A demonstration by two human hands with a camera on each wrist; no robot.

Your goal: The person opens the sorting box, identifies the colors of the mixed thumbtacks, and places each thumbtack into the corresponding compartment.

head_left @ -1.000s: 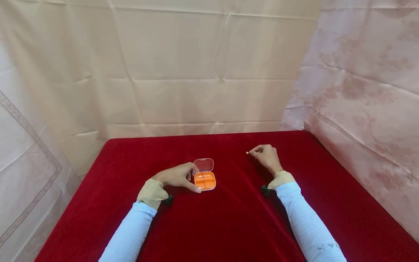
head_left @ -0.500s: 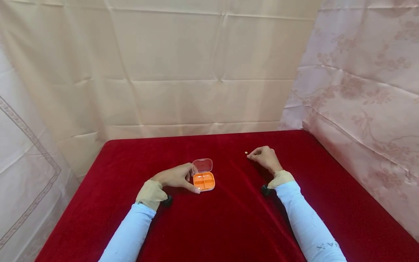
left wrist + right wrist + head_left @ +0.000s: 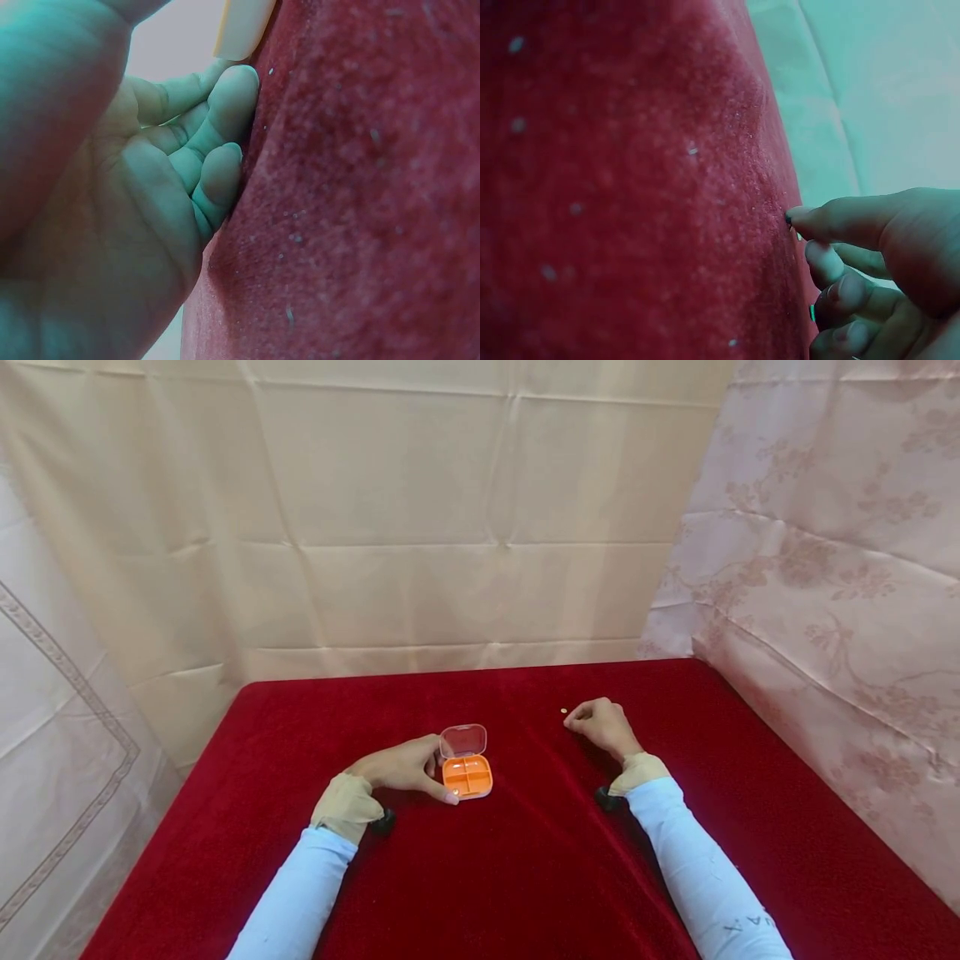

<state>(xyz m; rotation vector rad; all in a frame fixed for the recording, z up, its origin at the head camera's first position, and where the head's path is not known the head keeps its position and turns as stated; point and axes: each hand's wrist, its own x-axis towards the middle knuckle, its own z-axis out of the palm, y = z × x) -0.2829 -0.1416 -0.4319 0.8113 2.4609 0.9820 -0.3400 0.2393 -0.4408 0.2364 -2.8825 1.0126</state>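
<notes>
In the head view my left hand [image 3: 405,766] holds the left side of an orange pill box [image 3: 467,777], thumb at its front corner, fingers behind. The box has four compartments; its clear lid [image 3: 463,741] stands raised. A small pale piece [image 3: 456,792] lies in the front left compartment. Part of the box [image 3: 246,28] shows beyond my left fingers in the left wrist view. My right hand [image 3: 604,727] is lowered to the cloth beside a small yellow piece [image 3: 564,711]. A tiny dark thing [image 3: 788,218] shows at my right thumb tip; whether I pinch it is unclear.
A red velvet cloth [image 3: 450,877] covers the table, with a crease running towards the front right. Beige curtain [image 3: 375,527] hangs behind the far edge, and patterned fabric [image 3: 840,568] borders the right side.
My right hand has shifted slightly towards me and left, its fingertips now nearer my side of the yellow piece instead of right beside it. My left hand keeps its hold on the box.
</notes>
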